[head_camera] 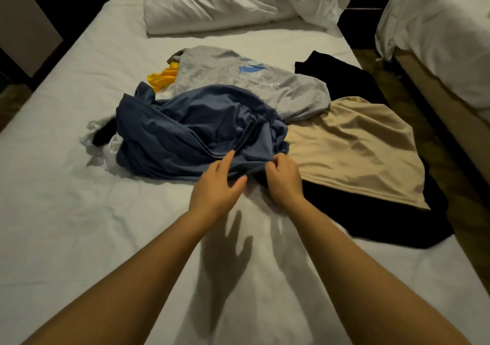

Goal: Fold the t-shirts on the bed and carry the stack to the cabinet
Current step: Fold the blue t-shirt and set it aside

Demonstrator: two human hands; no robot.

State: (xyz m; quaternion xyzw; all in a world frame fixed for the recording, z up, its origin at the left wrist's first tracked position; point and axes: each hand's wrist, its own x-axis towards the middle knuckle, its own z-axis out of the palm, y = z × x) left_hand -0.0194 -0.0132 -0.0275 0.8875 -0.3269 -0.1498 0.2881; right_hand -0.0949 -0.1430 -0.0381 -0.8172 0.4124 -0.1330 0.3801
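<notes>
Fingers curled, right hand pinches t-shirt.

Of the person only the two arms show, and both are bare skin all the way: the left forearm and the right forearm are uncovered from the bottom edge of the view to the wrists. They are slim and smooth, tapering toward the wrists. The left hand and the right hand are bare too, with slender fingers; the nails are too blurred to describe.
</notes>
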